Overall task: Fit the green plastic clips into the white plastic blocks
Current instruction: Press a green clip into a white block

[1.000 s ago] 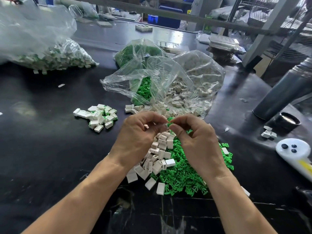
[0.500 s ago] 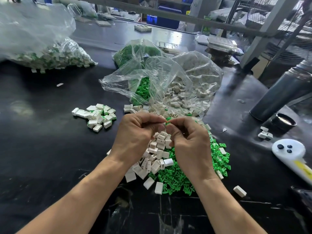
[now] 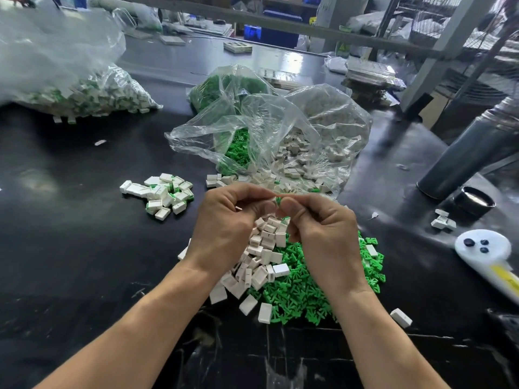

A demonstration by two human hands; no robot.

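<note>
Over a glossy black desk point(image 3: 70, 248), a person's two bare hands meet fingertip to fingertip above a heap of small white rectangular plastic blocks point(image 3: 264, 256) and, just right of it, a spread of small green plastic clips point(image 3: 306, 293). The left hand point(image 3: 224, 223) is curled tight, thumb and forefinger pinching what looks like one white block, though the piece itself is mostly hidden. The right hand point(image 3: 320, 228) is likewise curled, its thumb and fingertips pinching a sliver of green clip point(image 3: 278, 200) that shows between the two hands, pressed toward the left. Both parts appear light, rigid and smooth, small enough to slip, so the block is probably best held by its flat sides and the clip by its outer end, pushed squarely. To the left lies a small cluster of white blocks with green showing point(image 3: 165, 195), apparently fitted. Beyond the hands, open clear plastic bags point(image 3: 266, 130) spill more green clips and white blocks; a larger clear bag of white-and-green pieces point(image 3: 84, 94) sits at far left.
</note>
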